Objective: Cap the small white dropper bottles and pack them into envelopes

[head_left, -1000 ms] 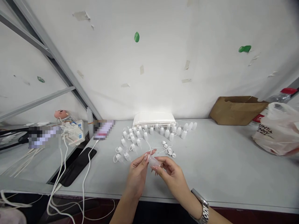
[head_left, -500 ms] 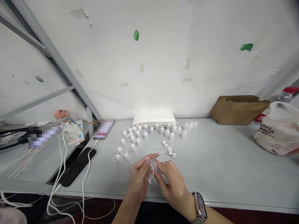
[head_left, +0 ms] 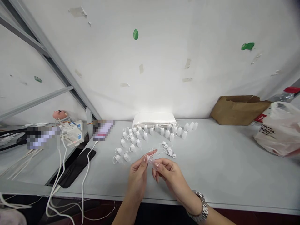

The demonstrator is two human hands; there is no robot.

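Between my hands, above the front part of the grey table, is a small translucent squeeze bottle (head_left: pixel 152 163). My left hand (head_left: pixel 138 170) pinches its white cap end between thumb and fingers. The fingers of my right hand (head_left: pixel 168 172) grip the bottle's body from the other side. Just beyond my fingertips lie several loose white caps (head_left: pixel 169 150) with thin straps. Behind and to the left stand many similar small bottles (head_left: pixel 138 134), most with white caps and looped straps.
A white stack (head_left: pixel 154 118) lies against the wall. At the right are a brown paper bag (head_left: pixel 236 109) and a white plastic bag (head_left: pixel 274 134). On the left are a black power bank (head_left: pixel 76 170), a blurred phone (head_left: pixel 103 129) and white cables (head_left: pixel 85 178).
My right hand has rolled over, so its watch face is turned out of sight. The bottle now points more lengthwise between my hands, and the dangling strap no longer shows.
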